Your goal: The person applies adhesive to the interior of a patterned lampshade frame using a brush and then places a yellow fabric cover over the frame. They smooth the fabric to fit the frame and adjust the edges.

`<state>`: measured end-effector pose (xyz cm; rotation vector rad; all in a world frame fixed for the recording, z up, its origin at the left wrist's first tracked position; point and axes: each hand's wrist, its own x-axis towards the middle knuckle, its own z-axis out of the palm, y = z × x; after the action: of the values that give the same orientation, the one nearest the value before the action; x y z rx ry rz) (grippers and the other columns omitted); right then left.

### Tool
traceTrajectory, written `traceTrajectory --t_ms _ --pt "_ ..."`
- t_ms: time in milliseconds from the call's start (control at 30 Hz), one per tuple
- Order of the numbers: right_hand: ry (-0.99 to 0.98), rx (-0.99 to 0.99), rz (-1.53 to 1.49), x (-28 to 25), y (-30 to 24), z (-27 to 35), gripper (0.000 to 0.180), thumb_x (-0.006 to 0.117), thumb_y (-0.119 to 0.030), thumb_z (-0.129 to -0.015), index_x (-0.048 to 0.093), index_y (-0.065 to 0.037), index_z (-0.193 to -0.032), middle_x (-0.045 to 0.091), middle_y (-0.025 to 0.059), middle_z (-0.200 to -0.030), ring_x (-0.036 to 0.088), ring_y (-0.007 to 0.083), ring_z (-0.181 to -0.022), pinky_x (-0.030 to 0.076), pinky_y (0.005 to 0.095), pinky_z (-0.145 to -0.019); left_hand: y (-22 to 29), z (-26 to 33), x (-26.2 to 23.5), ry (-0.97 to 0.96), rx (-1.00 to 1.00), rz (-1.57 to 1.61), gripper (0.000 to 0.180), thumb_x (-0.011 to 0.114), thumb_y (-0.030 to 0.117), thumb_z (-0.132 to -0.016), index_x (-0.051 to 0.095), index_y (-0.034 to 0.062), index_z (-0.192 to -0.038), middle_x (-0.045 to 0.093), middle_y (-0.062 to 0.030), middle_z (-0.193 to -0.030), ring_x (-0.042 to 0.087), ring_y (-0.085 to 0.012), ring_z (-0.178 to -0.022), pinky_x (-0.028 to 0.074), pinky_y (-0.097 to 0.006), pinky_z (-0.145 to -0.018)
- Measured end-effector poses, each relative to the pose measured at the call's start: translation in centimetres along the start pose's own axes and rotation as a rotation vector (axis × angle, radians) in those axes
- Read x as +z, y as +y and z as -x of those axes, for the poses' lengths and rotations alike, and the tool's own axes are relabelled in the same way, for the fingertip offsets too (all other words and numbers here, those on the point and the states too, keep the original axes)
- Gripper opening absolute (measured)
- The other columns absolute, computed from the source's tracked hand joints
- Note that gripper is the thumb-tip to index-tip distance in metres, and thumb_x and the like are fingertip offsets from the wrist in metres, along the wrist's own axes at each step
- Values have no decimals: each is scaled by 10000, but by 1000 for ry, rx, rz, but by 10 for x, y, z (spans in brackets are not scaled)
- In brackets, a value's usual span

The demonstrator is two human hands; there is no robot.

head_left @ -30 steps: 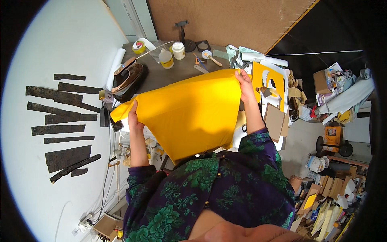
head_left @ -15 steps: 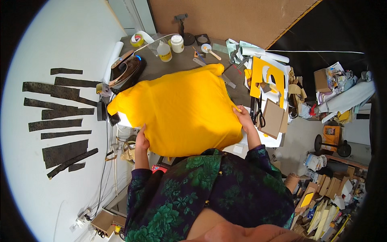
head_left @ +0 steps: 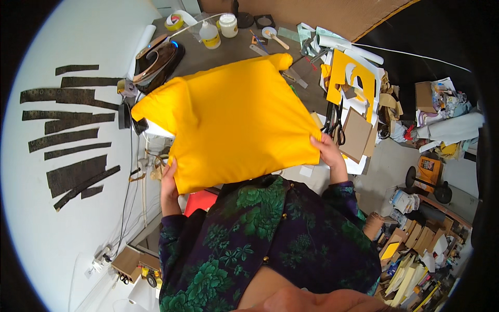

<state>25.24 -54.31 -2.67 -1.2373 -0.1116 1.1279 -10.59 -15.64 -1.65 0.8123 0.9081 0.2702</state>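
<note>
A bright yellow shirt point(head_left: 239, 119), seemingly a T-shirt with short sleeves, spreads over the grey worktable point(head_left: 208, 62) in front of me. My left hand point(head_left: 169, 182) grips its near left corner, thumb on top of the cloth. At the near right corner, my right hand point(head_left: 330, 152) pinches the hem the same way. The near edge is stretched between my hands, close to my body. One sleeve sticks out at the left, with folds beside it, and another lies at the far right. Fingers under the cloth are hidden.
An iron point(head_left: 158, 62) with a blue light stands left of the shirt. Behind are a bottle point(head_left: 210, 36), a white jar point(head_left: 228, 25) and tape point(head_left: 174, 22). To the right lie black scissors point(head_left: 339, 127), brown card point(head_left: 355, 134) and a yellow cut-out sheet point(head_left: 338, 78).
My hands have moved farther apart, pulling the near edge straighter and the cloth smoother. The left sleeve now shows more fully. The whole view has shifted slightly.
</note>
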Motion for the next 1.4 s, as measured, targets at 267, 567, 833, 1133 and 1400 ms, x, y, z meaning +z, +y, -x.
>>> traceTrajectory --t_ms 267,567,833,1133,1400 --pt "55 112 329 -10 31 -14 314 718 -289 -939 709 -22 -1104 707 -6 -1012 629 61 -880 489 218 -797 -59 -5 -10 -86 -117 -165 261 540 234 -1036 630 35 -1178 708 -41 -999 671 -123 -853 535 -269 -759" --pt "342 -344 371 -13 70 -9 297 665 -234 -979 656 11 -1148 704 14 -984 630 81 -873 507 251 -789 -83 -1 2 101 363 -15 135 571 178 -1029 575 52 -1075 673 -43 -1014 643 -115 -883 526 -265 -783" --pt "560 -278 545 -45 98 -49 372 705 -330 -938 699 22 -1060 720 62 -831 641 106 -745 498 259 -680 -114 -32 -40 197 178 -339 324 629 63 -972 466 57 -1252 666 -73 -982 630 -130 -854 521 -269 -785" --pt "602 -460 919 12 36 -109 353 704 -367 -888 697 -46 -1033 723 139 -893 701 299 -832 545 388 -756 -49 -123 2 319 671 -802 198 694 149 -925 659 -12 -1035 692 -93 -923 631 -144 -822 515 -303 -717" --pt "598 -506 1113 37 -15 -217 264 791 -306 -811 667 -74 -787 694 126 -770 687 323 -749 542 427 -693 22 -225 68 245 659 -1341 389 698 368 -900 627 -15 -889 688 -177 -779 678 -367 -725 525 -436 -659"
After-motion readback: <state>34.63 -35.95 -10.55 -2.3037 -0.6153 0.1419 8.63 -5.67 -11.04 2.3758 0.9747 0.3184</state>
